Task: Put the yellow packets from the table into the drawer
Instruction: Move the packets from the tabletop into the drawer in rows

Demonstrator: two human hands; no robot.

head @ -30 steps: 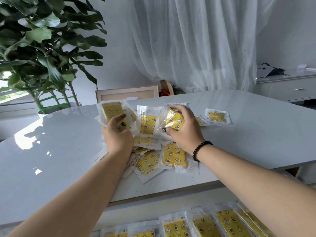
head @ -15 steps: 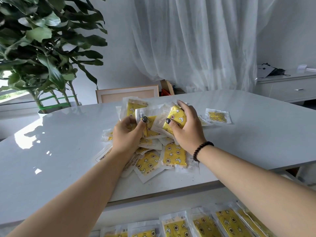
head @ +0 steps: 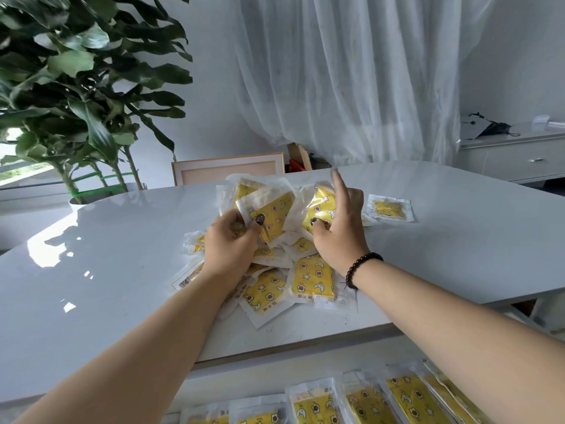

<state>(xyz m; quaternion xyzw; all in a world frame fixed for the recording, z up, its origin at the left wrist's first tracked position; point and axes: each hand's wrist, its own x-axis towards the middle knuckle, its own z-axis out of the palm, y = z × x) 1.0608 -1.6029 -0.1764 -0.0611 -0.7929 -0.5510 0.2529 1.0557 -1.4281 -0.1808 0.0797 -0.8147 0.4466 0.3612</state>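
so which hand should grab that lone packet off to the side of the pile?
Right hand, probably: the lone packet lies just beyond it on that side. The left hand would have to cross the pile. Both already grip packets.

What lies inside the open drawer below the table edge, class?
In the drawer, a row of yellow packets in clear wrappers lies side by side. The frame's lower edge cuts them off, and the right forearm hides the far end, so no count is possible.

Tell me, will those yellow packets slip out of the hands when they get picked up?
Probably a bit. The packets have shiny clear wrappers, so a bunch may slide apart. They look thin and bendy, crinkling where the left hand and right hand grip them. Likely light too.
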